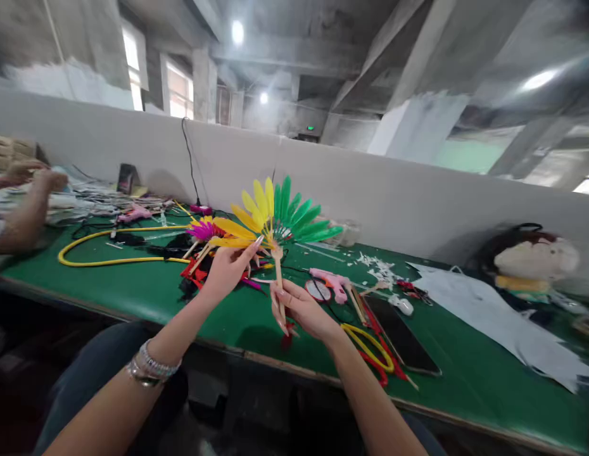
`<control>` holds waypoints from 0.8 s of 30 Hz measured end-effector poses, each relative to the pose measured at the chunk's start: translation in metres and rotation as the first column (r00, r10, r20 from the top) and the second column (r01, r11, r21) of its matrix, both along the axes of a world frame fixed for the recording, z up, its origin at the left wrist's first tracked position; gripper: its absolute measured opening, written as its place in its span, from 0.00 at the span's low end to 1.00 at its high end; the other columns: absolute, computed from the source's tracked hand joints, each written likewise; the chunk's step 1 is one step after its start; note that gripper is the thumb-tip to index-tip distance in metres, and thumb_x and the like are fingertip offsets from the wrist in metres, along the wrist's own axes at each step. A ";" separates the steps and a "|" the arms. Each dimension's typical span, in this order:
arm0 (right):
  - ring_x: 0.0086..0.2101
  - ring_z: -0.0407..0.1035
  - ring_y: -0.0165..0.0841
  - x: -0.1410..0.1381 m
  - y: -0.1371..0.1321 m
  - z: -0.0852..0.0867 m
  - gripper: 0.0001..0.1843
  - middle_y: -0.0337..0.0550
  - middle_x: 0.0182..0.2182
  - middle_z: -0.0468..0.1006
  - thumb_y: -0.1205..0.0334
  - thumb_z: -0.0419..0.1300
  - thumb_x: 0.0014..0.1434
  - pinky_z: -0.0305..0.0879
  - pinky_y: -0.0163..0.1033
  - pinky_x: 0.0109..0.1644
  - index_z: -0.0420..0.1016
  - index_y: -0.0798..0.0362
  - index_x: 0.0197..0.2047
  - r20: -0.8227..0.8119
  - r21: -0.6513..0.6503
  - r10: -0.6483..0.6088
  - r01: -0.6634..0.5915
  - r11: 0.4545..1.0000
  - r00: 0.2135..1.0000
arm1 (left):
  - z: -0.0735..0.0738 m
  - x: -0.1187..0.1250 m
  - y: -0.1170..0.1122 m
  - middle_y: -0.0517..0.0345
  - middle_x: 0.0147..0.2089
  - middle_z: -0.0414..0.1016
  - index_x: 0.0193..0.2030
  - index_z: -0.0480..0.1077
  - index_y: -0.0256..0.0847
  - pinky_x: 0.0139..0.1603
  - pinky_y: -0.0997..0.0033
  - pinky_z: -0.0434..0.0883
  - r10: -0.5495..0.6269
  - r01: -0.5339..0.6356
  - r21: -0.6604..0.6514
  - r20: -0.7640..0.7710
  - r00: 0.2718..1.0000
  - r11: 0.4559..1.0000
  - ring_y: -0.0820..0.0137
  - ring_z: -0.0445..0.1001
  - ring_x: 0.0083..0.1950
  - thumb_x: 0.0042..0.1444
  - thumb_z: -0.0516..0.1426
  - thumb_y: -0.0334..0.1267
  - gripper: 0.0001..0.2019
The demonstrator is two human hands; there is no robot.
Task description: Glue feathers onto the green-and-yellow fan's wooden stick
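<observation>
A fan of yellow and green feathers [275, 215] stands upright on a wooden stick [278, 278]. My left hand [228, 269] pinches the fan near the base of its yellow feathers. My right hand [299, 309] grips the lower part of the stick, with its fingers curled around the wood. Both hands are raised above the green table top [190, 316]. A bunch of magenta and yellow feathers [204, 229] lies on the table behind my left hand. A pink glue gun [329, 282] lies just beyond my right hand.
A co-worker's hands [35, 174] work at the far left among wires and scraps. A yellow hose [118, 244] loops across the table. A black phone [401, 335], yellow-and-red loops [370, 348], white sheeting [494, 320] and a plush toy [532, 259] lie to the right, before a low white wall [370, 196].
</observation>
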State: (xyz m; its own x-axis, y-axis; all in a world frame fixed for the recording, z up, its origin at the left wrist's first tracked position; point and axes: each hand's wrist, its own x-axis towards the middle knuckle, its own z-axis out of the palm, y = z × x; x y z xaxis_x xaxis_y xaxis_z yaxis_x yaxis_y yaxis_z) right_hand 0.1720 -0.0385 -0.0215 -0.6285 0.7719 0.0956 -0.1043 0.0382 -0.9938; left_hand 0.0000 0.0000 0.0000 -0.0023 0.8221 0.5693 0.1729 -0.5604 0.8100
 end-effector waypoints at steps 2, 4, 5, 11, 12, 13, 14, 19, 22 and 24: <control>0.13 0.61 0.21 0.001 0.000 0.000 0.15 0.29 0.16 0.68 0.49 0.53 0.57 0.49 0.25 0.13 0.60 0.52 0.31 0.002 -0.004 -0.010 0.010 1.000 1.000 | 0.000 -0.001 0.000 0.65 0.17 0.67 0.21 0.68 0.37 0.19 0.80 0.60 -0.004 0.004 0.000 0.000 1.000 1.000 0.78 0.63 0.18 0.54 0.53 0.45 0.17; 0.13 0.60 0.21 0.001 0.000 -0.001 0.14 0.29 0.16 0.68 0.49 0.54 0.57 0.49 0.25 0.13 0.60 0.52 0.31 0.008 -0.006 -0.017 0.017 1.000 1.000 | 0.000 -0.002 -0.001 0.64 0.17 0.66 0.20 0.67 0.37 0.19 0.80 0.60 -0.011 0.011 -0.004 0.004 1.000 1.000 0.78 0.63 0.18 0.54 0.54 0.46 0.17; 0.13 0.60 0.20 0.001 0.000 -0.001 0.14 0.29 0.16 0.68 0.49 0.54 0.57 0.50 0.25 0.13 0.61 0.52 0.31 0.013 -0.005 -0.021 0.021 1.000 1.000 | 0.000 -0.003 -0.001 0.64 0.17 0.67 0.20 0.67 0.37 0.19 0.80 0.60 -0.017 0.017 -0.007 0.007 1.000 1.000 0.78 0.63 0.18 0.54 0.54 0.46 0.17; 0.13 0.61 0.21 0.001 0.001 -0.001 0.15 0.29 0.16 0.68 0.49 0.54 0.57 0.51 0.26 0.14 0.61 0.52 0.30 0.040 -0.004 -0.009 0.009 1.000 0.999 | 0.001 -0.005 0.000 0.64 0.18 0.66 0.22 0.68 0.37 0.19 0.80 0.60 -0.047 0.049 -0.040 0.049 0.998 0.998 0.79 0.63 0.17 0.53 0.54 0.49 0.17; 0.14 0.61 0.21 0.001 0.000 -0.001 0.15 0.29 0.16 0.68 0.49 0.54 0.57 0.51 0.26 0.14 0.60 0.52 0.30 0.040 -0.005 -0.009 0.009 1.000 0.999 | 0.002 -0.005 0.000 0.64 0.18 0.66 0.23 0.68 0.37 0.18 0.80 0.59 -0.054 0.056 -0.045 0.055 0.997 0.997 0.79 0.62 0.17 0.53 0.53 0.49 0.18; 0.13 0.61 0.21 0.001 0.000 -0.001 0.15 0.29 0.16 0.68 0.49 0.54 0.57 0.51 0.26 0.14 0.60 0.52 0.30 0.041 -0.005 -0.010 0.010 1.000 0.999 | 0.002 -0.006 0.000 0.64 0.18 0.66 0.22 0.68 0.37 0.18 0.79 0.59 -0.062 0.065 -0.051 0.060 0.996 0.997 0.79 0.62 0.16 0.53 0.53 0.49 0.18; 0.13 0.61 0.20 0.001 0.000 -0.001 0.15 0.29 0.16 0.68 0.49 0.54 0.57 0.51 0.26 0.14 0.60 0.52 0.30 0.042 -0.005 -0.012 0.012 1.000 0.999 | 0.002 -0.007 0.001 0.64 0.17 0.65 0.22 0.68 0.37 0.18 0.79 0.59 -0.071 0.075 -0.058 0.062 0.996 0.995 0.80 0.61 0.16 0.53 0.53 0.50 0.19; 0.14 0.62 0.21 0.000 -0.001 -0.001 0.14 0.29 0.16 0.68 0.50 0.54 0.57 0.50 0.26 0.14 0.59 0.52 0.30 0.051 0.000 -0.016 0.016 1.000 0.999 | 0.001 -0.007 0.004 0.65 0.15 0.62 0.18 0.64 0.37 0.14 0.79 0.54 -0.112 0.119 -0.093 0.085 0.990 0.988 0.82 0.57 0.13 0.53 0.53 0.52 0.22; 0.14 0.62 0.21 0.000 -0.002 -0.001 0.14 0.28 0.16 0.68 0.50 0.53 0.58 0.50 0.26 0.14 0.59 0.52 0.31 0.060 0.002 0.000 0.000 1.000 0.998 | -0.001 -0.006 0.005 0.66 0.14 0.60 0.19 0.63 0.37 0.13 0.79 0.51 -0.132 0.143 -0.107 0.109 0.985 0.984 0.82 0.54 0.13 0.52 0.54 0.54 0.22; 0.14 0.62 0.21 0.000 -0.002 0.000 0.13 0.28 0.17 0.68 0.51 0.53 0.58 0.51 0.26 0.15 0.59 0.52 0.31 0.065 0.007 0.008 -0.008 1.000 0.998 | -0.002 -0.005 0.004 0.67 0.14 0.60 0.20 0.63 0.37 0.13 0.80 0.51 -0.140 0.154 -0.107 0.122 0.982 0.982 0.82 0.54 0.13 0.51 0.54 0.53 0.21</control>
